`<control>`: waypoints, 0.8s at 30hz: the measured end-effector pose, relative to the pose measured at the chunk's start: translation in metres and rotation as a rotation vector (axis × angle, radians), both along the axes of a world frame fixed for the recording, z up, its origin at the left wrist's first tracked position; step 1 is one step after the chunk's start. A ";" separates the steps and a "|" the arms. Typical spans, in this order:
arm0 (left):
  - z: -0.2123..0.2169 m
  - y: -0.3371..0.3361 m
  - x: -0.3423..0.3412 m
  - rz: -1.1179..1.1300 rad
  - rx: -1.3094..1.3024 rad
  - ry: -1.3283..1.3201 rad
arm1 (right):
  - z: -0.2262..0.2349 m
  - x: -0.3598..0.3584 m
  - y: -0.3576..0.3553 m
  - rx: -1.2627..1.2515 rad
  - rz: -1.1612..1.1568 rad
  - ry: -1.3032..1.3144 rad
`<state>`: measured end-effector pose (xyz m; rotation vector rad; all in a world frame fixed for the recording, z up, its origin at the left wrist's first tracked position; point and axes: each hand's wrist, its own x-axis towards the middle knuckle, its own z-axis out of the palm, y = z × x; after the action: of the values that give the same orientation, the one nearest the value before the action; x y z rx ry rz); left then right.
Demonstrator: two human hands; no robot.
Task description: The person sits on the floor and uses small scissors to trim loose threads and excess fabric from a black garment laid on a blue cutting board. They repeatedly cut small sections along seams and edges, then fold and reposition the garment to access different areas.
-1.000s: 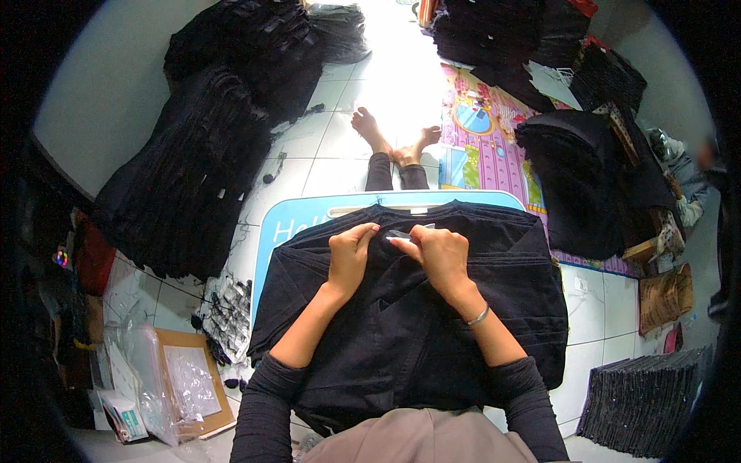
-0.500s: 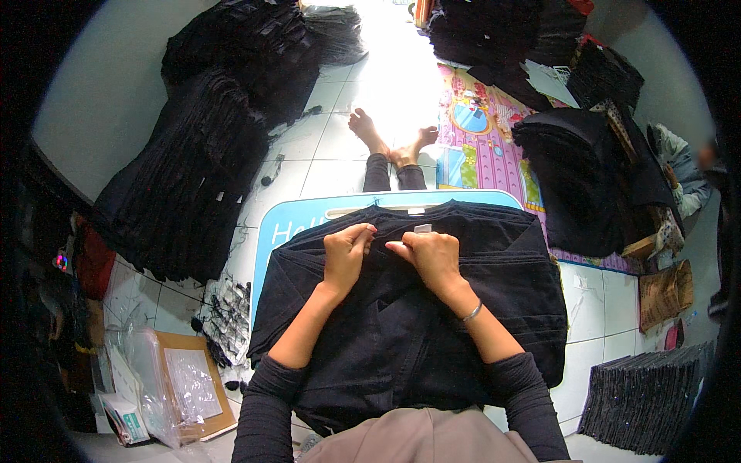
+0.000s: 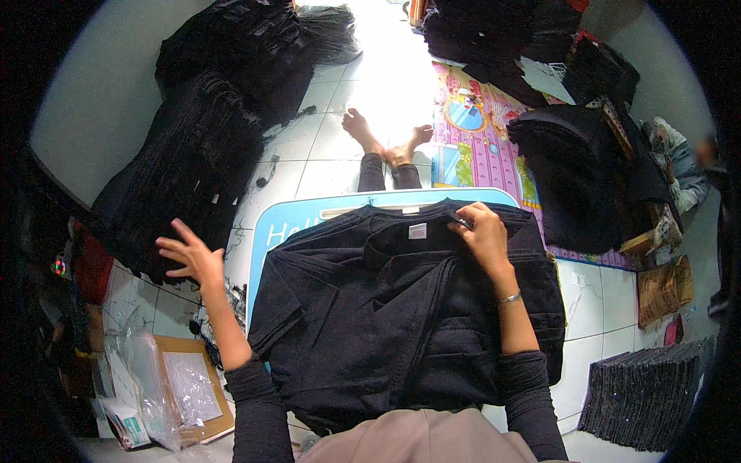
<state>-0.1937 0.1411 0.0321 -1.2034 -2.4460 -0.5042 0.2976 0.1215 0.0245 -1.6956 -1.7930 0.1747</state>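
Observation:
A black garment (image 3: pixel 347 324) with a small white label (image 3: pixel 417 231) at its neck edge lies on top of several more black garments on a low light-blue table (image 3: pixel 270 220). My left hand (image 3: pixel 194 261) is raised off to the left of the table, fingers spread, holding nothing. My right hand (image 3: pixel 485 231) is over the garment's far right edge, right of the label. Its thumb and fingers are pinched together on a small dark bit; whether that is cloth or a separate small thing I cannot make out.
Tall black cloth piles (image 3: pixel 185 162) stand at the left; another black pile (image 3: pixel 567 174) rests on a colourful mat (image 3: pixel 494 147). Stacked black pieces (image 3: pixel 644 397) are at the lower right, clear plastic bags (image 3: pixel 154 378) at the lower left. My bare feet (image 3: pixel 361 131) stretch out beyond the table.
My left hand has let go of the garment and swung left, its fingers opening out. My right hand has moved right along the neck edge, and the label shows more fully.

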 end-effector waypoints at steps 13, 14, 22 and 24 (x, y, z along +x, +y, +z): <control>-0.002 -0.036 0.177 -1.515 -0.001 -0.258 | 0.012 0.010 -0.129 0.171 0.133 -0.221; -0.006 -0.047 0.173 -1.483 0.017 -0.177 | 0.006 0.008 -0.135 0.126 0.130 -0.171; -0.014 -0.084 0.173 -1.467 0.021 -0.411 | 0.021 -0.032 -0.104 0.038 0.269 -0.193; -0.011 -0.084 0.178 -1.560 -0.004 -0.416 | 0.017 -0.053 -0.092 0.001 0.343 -0.043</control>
<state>-0.0152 0.0575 0.0215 -3.0440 -1.1796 -1.1563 0.2446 0.0293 0.0419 -1.3883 -2.1057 0.2851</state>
